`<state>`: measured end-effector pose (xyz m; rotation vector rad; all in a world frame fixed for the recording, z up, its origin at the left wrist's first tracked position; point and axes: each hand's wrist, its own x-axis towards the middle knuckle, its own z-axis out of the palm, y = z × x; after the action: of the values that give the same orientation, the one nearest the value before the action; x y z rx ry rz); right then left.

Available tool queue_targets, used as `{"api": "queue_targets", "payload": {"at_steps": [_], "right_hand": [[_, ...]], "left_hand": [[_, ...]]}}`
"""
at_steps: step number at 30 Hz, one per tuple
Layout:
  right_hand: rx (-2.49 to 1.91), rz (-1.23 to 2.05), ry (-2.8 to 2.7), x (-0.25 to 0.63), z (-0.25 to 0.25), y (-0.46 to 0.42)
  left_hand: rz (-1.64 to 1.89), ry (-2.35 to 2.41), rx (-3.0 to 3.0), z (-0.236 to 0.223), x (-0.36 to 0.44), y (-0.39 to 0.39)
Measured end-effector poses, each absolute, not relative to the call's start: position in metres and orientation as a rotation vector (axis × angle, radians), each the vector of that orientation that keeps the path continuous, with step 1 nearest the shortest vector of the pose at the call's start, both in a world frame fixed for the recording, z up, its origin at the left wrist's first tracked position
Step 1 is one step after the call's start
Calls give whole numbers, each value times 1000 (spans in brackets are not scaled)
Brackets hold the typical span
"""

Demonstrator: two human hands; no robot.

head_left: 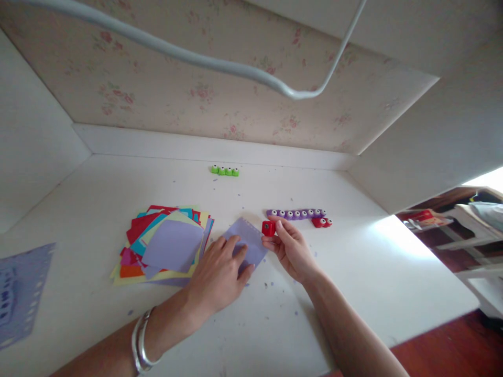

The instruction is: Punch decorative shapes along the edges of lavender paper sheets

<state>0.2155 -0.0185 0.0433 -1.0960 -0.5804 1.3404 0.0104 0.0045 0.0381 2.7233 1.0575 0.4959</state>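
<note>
We note the right hand [294, 256] pinching the red punch [268, 229] by the purple sheet's [253, 242] right edge, the left hand [218, 275] spread on the paper; light pressure there could, we judge, let it skew.

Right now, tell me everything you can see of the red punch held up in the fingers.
The red punch is a small, boxy piece with rounded corners, glossy like plastic. A dark opening shows in the face turned to the camera. The right hand pinches it between thumb and fingers, beside the right corner of the purple sheet under the left hand. Whether it has a white button like the others is hidden.
</note>
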Motion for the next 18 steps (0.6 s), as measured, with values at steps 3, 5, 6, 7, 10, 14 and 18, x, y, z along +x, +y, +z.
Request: {"api": "queue_targets", "payload": {"at_steps": [3, 5, 6, 7, 10, 14, 18], "right_hand": [[-1076, 1405, -571, 219, 45, -19], [-1082, 1436, -619, 221, 45, -20], [-1094, 1427, -661, 223, 45, -21], [-1113, 1399, -712, 224, 44, -22], [-1203, 1249, -912, 231, 39, -24], [-1384, 948, -1182, 242, 35, -26], [-1555, 621, -1476, 248, 41, -30]], "left_hand": [[583, 1070, 2678, 36, 11, 10], [601, 1071, 2677, 33, 7, 15], [594, 1060, 2682, 31, 4, 16], [584, 1045, 2692, 29, 2, 17], [561, 1024, 2741, 25, 0, 14], [571, 1136, 2804, 24, 4, 9], [614, 1221, 2823, 25, 5, 9]]}}
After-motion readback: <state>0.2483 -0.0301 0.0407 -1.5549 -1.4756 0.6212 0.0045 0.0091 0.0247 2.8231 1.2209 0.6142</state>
